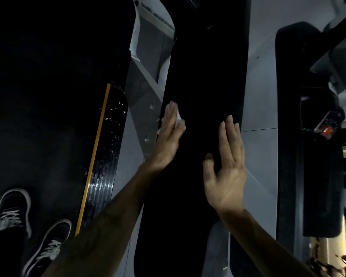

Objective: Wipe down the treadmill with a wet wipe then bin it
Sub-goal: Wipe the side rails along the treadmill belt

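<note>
We have the wet wipe [177,116] flattened under our left hand [169,136], fingers straight and together, pressing it against the left edge of a long black padded part of the treadmill [204,80] — a handrail or upright panel, as far as the dim light lets us tell. Our right hand [226,166] is spread open with its palm turned toward us, fingertips at the same black surface near its right edge, holding nothing.

To wipe this stretch well, we judge it best to keep the left palm flat so the wipe stays trapped beneath it, and to run along the length of the panel in overlapping passes, not in dabs. The wipe is bunched (only a small white fold shows past the fingers), so spreading it out would cover more surface. The right hand can steady the panel — no bin is in view yet.
</note>
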A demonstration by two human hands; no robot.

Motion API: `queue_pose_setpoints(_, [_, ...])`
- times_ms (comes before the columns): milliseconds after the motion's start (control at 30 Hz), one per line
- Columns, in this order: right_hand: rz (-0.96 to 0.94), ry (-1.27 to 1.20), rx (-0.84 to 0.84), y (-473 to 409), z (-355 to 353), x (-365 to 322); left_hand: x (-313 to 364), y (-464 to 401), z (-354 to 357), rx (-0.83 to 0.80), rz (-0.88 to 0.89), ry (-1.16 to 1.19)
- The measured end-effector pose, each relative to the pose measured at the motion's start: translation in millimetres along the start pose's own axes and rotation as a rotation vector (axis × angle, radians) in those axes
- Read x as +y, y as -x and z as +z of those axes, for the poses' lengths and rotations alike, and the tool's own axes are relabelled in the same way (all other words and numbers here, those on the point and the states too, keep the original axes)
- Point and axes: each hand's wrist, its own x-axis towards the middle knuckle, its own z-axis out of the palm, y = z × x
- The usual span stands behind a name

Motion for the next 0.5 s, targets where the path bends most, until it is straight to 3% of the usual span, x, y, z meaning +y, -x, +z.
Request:
queue_pose_setpoints(133, [0.006,-0.004,0.001,-0.5,-0.9,0.3,-9.4,-34.0,-17.1,0.006,-0.148,-0.016])
queue_pose_setpoints(267, [0.007,-0.011,0.002,-0.1,-0.6,0.7,-22.1,1.2,-14.5,0.019,-0.183,0.012])
queue_pose_setpoints(500, [-0.011,0.011,0.019,-0.2,0.6,1.6,9.5,22.2,10.4,-0.021,0.024,-0.059])
